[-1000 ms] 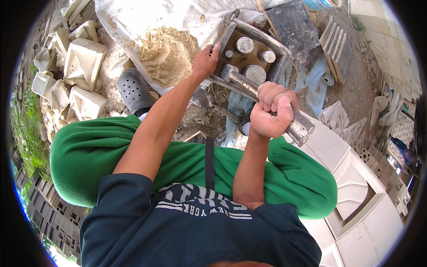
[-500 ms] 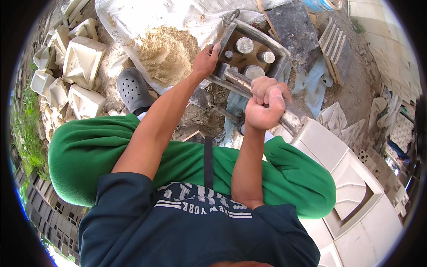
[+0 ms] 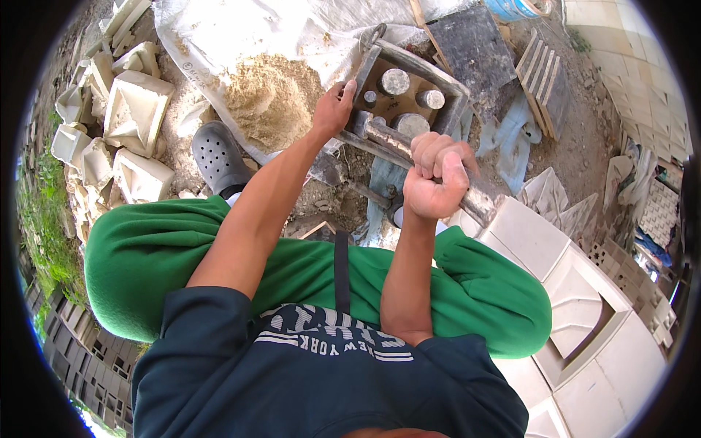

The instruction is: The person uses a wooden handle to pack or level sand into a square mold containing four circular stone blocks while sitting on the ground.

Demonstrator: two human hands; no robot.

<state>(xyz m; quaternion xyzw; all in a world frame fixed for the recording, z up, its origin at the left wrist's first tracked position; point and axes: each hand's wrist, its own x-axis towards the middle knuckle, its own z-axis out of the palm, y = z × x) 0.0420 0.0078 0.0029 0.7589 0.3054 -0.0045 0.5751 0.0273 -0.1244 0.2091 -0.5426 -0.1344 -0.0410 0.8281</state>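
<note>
My left hand (image 3: 334,109) is closed on the left wall of a dark, box-shaped mould (image 3: 425,66). Several round, pale-topped cylinders (image 3: 394,82) stand up inside it, with a tan layer around them. My right hand (image 3: 439,177) makes a fist around a thick, worn metal bar (image 3: 482,207). The bar slants from the mould's near left inner corner, across its near wall, to the lower right. Whether its far tip touches the contents cannot be made out. My right fist hides the mould's near right corner in part.
Left of the mould, a sand heap (image 3: 270,93) lies on a white plastic sheet (image 3: 201,29). Broken pale blocks (image 3: 139,109) are piled at far left. Pale moulded blocks (image 3: 526,237) stand at right. A slatted wooden piece (image 3: 542,80) and a dark board (image 3: 471,51) lie beyond.
The mould and my left hand on it sit slightly nearer to me. The bar's far end has dropped a little with my right fist. Both grips stay the same.
</note>
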